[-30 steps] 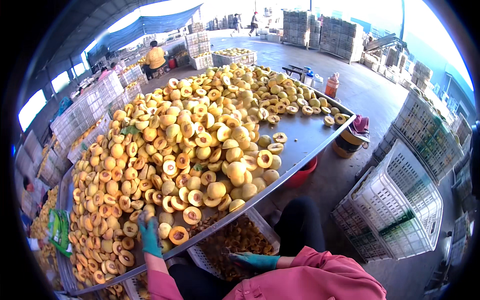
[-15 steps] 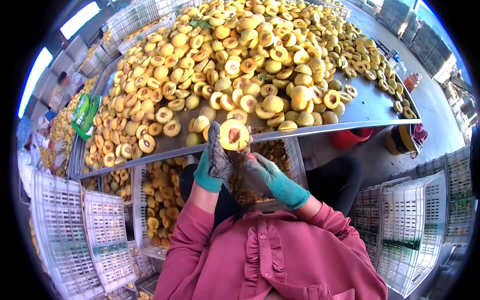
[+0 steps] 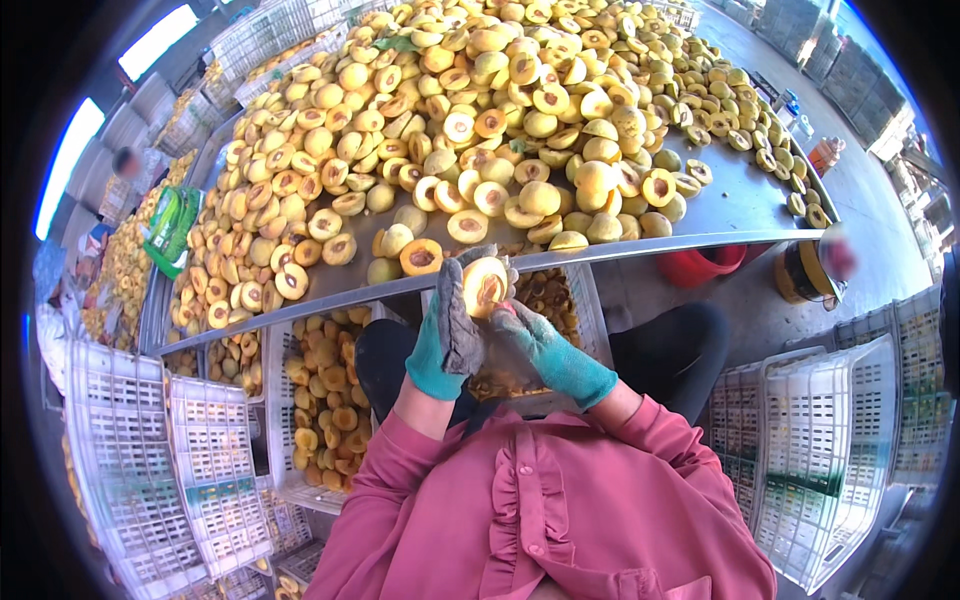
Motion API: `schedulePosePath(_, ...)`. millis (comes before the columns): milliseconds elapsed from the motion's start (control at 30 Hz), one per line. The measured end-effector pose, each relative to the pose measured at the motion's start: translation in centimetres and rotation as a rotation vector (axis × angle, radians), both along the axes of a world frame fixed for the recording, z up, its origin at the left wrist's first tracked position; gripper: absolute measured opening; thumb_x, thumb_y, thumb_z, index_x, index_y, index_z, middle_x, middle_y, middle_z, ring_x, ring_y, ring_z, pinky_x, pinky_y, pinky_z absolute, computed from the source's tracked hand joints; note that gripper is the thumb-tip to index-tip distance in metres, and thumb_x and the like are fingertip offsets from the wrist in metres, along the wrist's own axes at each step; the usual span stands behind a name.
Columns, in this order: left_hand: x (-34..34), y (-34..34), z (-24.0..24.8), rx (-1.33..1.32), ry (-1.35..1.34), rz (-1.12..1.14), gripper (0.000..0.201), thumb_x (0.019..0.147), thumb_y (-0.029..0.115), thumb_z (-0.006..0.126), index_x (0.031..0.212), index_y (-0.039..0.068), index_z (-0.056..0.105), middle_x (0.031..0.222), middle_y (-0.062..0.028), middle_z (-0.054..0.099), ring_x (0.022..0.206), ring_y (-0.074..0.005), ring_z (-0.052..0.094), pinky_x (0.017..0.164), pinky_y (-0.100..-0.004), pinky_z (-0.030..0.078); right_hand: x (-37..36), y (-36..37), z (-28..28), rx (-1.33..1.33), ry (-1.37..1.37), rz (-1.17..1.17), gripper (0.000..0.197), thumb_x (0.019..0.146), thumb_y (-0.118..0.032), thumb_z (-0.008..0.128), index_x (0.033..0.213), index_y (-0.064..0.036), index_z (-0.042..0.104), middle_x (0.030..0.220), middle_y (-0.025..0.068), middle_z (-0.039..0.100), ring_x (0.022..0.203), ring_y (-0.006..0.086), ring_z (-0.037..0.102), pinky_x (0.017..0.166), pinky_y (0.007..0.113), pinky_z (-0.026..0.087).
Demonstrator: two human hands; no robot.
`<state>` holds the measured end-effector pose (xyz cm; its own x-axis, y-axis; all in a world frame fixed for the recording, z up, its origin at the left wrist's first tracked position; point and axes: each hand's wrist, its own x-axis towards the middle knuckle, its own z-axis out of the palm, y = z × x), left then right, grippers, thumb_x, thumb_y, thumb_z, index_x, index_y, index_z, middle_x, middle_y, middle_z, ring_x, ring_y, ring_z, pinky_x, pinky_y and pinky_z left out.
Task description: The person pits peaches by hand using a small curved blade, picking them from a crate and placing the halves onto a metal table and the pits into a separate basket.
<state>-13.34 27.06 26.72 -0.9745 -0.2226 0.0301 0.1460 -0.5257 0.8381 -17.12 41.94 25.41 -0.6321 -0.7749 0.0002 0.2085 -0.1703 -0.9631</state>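
Observation:
My left hand (image 3: 458,318), in a grey-palmed, green-cuffed glove, is closed round a yellow peach half (image 3: 486,287). The half is tilted, its cut face and brown pit hollow showing toward my right. My right hand (image 3: 540,348), gloved alike, has its fingertips pinched at the near right edge of the half. A small red thing shows between those fingertips; the rest of it is hidden. Both hands are just off the front edge of the metal table (image 3: 700,240), above a crate (image 3: 592,315) of fruit scraps. Another peach half (image 3: 421,257) lies cut side up at the table edge.
A large heap of peach halves (image 3: 420,110) covers much of the table. To the left stand a crate of halves (image 3: 330,400) and white crates (image 3: 210,460); more crates (image 3: 825,450) are at right. A red basin (image 3: 700,265) and a bucket (image 3: 797,277) sit under the table.
Both hands have come lower and toward my body, a little to the right. The held peach half has turned from facing up to tilting rightward.

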Motion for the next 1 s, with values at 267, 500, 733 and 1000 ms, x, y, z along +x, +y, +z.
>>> schedulePosePath(267,0.2,0.2,-0.6,-0.377,0.108,0.172,0.041,0.104,0.031,0.047,0.128,-0.002,0.053,0.124,-0.0127,0.058,0.113,-0.0221,0.058,0.1,-0.0356,0.047,0.4,0.7,0.3,-0.06,0.282,0.047,0.041,0.103,-0.021,0.049,0.135,0.0042,0.048,0.129,0.0093,0.055,0.117,0.016,0.049,0.104,0.03,0.039)
schedulePosePath(500,-0.2,1.2,1.5,-0.567,0.133,0.177,0.042,0.103,0.038,0.048,0.115,0.001,0.061,0.109,-0.0134,0.066,0.099,-0.0234,0.066,0.088,-0.0393,0.055,0.7,2.0,0.4,-0.154,0.561,0.143,0.046,0.093,-0.005,0.054,0.136,0.0057,0.043,0.135,0.0258,0.046,0.116,0.0401,0.054,0.1,0.04,0.044)
schedulePosePath(733,0.7,1.6,2.6,-0.458,-0.026,0.159,0.046,0.101,0.041,0.051,0.099,-0.003,0.065,0.086,-0.0116,0.069,0.076,-0.0234,0.069,0.061,-0.0313,0.058,1.6,2.2,3.3,-0.03,-0.051,0.318,0.04,0.105,-0.043,0.037,0.093,-0.0076,0.051,0.065,-0.0023,0.049,0.052,0.0068,0.046,0.048,0.021,0.038)
schedulePosePath(1000,0.7,0.6,3.7,-0.42,0.056,-0.308,0.051,0.106,0.04,0.036,0.088,0.001,0.063,0.078,-0.0154,0.066,0.069,-0.0274,0.066,0.067,-0.0373,0.055,3.2,2.5,0.5,-0.144,-0.136,0.516,0.049,0.105,-0.047,0.033,0.079,-0.0089,0.049,0.061,-0.0015,0.047,0.048,0.0064,0.044,0.043,0.02,0.035)
